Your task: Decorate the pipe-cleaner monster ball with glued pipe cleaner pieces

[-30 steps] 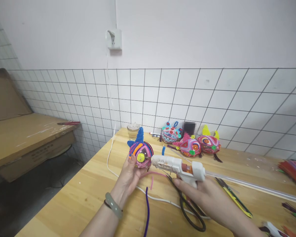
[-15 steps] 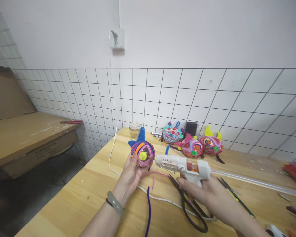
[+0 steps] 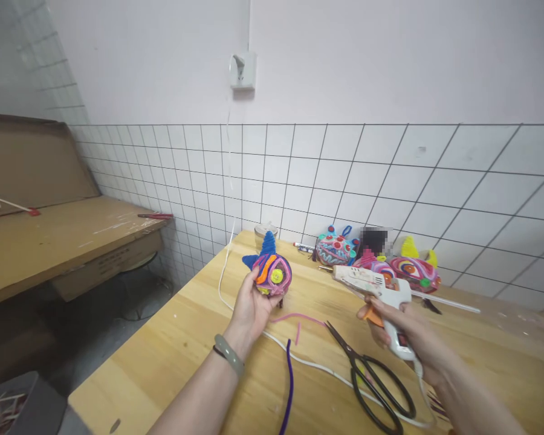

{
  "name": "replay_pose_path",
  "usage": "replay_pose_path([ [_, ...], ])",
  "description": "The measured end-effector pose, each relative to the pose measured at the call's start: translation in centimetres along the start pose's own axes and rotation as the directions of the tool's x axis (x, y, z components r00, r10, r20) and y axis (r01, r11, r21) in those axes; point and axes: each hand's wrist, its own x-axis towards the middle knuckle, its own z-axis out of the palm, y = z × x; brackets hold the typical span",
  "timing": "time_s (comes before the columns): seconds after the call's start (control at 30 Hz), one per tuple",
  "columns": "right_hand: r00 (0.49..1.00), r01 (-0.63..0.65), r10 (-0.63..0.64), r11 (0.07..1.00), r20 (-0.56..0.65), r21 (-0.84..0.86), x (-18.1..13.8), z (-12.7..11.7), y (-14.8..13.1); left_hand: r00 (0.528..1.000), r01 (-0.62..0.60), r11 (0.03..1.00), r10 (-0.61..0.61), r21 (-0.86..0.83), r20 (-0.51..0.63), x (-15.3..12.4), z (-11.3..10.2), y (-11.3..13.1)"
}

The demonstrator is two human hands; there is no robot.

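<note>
Our left hand (image 3: 249, 311) clasps the pipe-cleaner creature (image 3: 274, 275) above the table (image 3: 176, 344), while our right hand (image 3: 419, 338) grips the glue gun (image 3: 365, 282). The creature looks light and fuzzy; we'd hold its rounded body, sparing the bendable blue horns (image 3: 268, 244).

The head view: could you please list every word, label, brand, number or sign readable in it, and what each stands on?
No text can be read.
Brown front panel of the table at picture left: a row of dark print, too blurred.
Slim white-and-blue pen: any marking is too small.
White plastic glue gun in the right hand: any marking is too small.
</note>
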Motion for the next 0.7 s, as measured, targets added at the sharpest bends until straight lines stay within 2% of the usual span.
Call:
replay_pose_path([
  [0.13, 0.998, -0.062, 0.06, 0.985, 0.019, 0.162, 1.2, -0.8, 1.7, 0.998, 0.017, 1.0, -0.016, 0.017, -0.065, 0.4, -0.4, 0.1],
  [0.3, 0.956, -0.294, 0.293, 0.946, 0.026, 0.136, 1.7, -0.8, 3.4, 0.986, 0.088, 0.996, -0.084, 0.019, -0.147, 0.9, -0.8, 0.1],
  [0.37, 0.938, -0.347, 0.345, 0.93, 0.033, 0.118, 1.8, -0.8, 4.1, 0.979, 0.114, 0.993, -0.11, 0.013, -0.169, 1.0, -1.0, 0.1],
  [0.5, 0.923, -0.384, 0.381, 0.92, 0.057, 0.072, 2.1, -1.2, 5.0, 0.971, 0.15, 0.989, -0.146, 0.005, -0.188, 1.1, -1.2, 0.1],
  [0.7, 0.905, -0.424, 0.426, 0.901, 0.0, 0.089, 2.2, -1.5, 5.2, 0.964, 0.189, 0.982, -0.185, 0.008, -0.189, 1.2, -1.4, 0.0],
])
